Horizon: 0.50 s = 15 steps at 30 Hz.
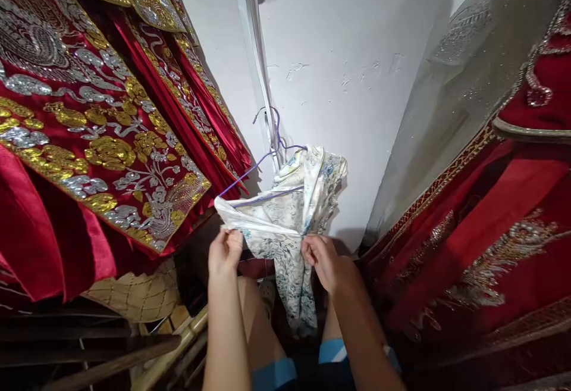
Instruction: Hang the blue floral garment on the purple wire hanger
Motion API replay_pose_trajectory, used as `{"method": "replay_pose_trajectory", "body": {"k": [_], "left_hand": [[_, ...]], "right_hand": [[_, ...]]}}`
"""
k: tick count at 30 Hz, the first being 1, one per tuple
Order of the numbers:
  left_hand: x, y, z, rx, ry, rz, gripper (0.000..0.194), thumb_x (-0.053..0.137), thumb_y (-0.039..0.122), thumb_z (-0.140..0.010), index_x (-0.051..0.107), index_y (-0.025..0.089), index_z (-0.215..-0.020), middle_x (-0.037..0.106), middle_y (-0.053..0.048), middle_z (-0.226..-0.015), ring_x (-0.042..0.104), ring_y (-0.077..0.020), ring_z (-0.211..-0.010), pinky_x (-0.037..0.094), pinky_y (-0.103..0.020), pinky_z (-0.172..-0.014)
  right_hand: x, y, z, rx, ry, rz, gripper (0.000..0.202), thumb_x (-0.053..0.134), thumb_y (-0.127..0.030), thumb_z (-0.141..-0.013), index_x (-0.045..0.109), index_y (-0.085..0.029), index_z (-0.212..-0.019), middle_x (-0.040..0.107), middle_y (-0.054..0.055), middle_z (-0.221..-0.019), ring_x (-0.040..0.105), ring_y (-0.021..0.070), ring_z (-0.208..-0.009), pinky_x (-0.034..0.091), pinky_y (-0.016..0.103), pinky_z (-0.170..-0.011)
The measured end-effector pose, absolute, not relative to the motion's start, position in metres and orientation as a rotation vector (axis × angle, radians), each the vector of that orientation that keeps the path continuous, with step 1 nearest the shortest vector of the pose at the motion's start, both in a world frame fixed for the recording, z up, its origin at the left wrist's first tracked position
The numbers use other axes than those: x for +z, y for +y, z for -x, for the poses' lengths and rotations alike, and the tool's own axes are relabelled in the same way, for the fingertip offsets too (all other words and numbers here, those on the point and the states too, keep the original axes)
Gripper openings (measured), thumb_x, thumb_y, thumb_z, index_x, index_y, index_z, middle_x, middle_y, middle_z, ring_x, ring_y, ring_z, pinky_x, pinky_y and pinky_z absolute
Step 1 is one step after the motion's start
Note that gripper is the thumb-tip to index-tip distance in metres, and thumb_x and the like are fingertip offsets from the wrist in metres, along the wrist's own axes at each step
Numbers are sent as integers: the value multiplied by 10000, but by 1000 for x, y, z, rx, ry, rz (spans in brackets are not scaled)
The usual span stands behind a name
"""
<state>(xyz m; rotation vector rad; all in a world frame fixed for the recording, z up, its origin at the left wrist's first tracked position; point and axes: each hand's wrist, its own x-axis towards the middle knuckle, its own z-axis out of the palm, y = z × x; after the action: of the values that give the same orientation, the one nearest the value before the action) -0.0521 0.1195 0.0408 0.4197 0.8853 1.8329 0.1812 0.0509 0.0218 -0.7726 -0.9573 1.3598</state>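
A white garment with a blue floral print (285,218) hangs from a purple hanger (250,171). The hanger's hook is at a metal strip on the wall, and its left arm shows bare above the cloth. My left hand (226,249) pinches the garment's edge at the lower left, below the hanger's left end. With closed fingers, my right hand (319,252) grips the cloth near the middle right. The garment's lower part hangs down between my two hands.
Red embroidered garments with gold and silver sequins (111,153) hang at the left. More red garments (504,230) hang at the right beside a greyish panel (428,111). Wooden poles (169,355) lie at the lower left. A metal strip (256,52) runs up the white wall.
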Motion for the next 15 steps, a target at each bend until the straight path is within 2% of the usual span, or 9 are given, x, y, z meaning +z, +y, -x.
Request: {"method": "replay_pose_trajectory", "body": {"k": [3, 8, 12, 15], "left_hand": [[13, 99, 25, 1781, 966, -295, 254, 501, 63, -914, 522, 151, -677, 547, 9, -604, 610, -101, -592, 582, -270, -714], [-17, 70, -2, 1767, 1033, -225, 104, 710, 159, -788, 634, 138, -720, 620, 5, -630, 611, -98, -592, 530, -202, -638], [-9, 50, -21, 1692, 874, -403, 293, 876, 311, -637, 671, 147, -767, 668, -27, -765, 644, -131, -728, 536, -225, -725], [11, 31, -42, 1599, 705, -751, 337, 818, 462, -739, 655, 173, -796, 620, -11, -778, 596, -125, -746, 496, -214, -728]], "right_hand": [[4, 36, -196, 1329, -831, 788, 340, 611, -399, -800, 584, -188, -535, 422, -40, -423, 331, 87, -423, 240, 258, -469], [-20, 21, -226, 1255, -856, 985, 334, 619, -382, -746, 579, -189, -476, 447, -21, -435, 327, 88, -407, 231, 276, -468], [-29, 23, -238, 1292, -1200, 1206, 384, 577, -411, -781, 550, -189, -468, 411, -26, -422, 336, 103, -432, 236, 276, -493], [-21, 21, -231, 1114, -1335, 1212, 393, 614, -471, -814, 510, -197, -552, 414, -32, -521, 367, 120, -524, 270, 269, -523]]}}
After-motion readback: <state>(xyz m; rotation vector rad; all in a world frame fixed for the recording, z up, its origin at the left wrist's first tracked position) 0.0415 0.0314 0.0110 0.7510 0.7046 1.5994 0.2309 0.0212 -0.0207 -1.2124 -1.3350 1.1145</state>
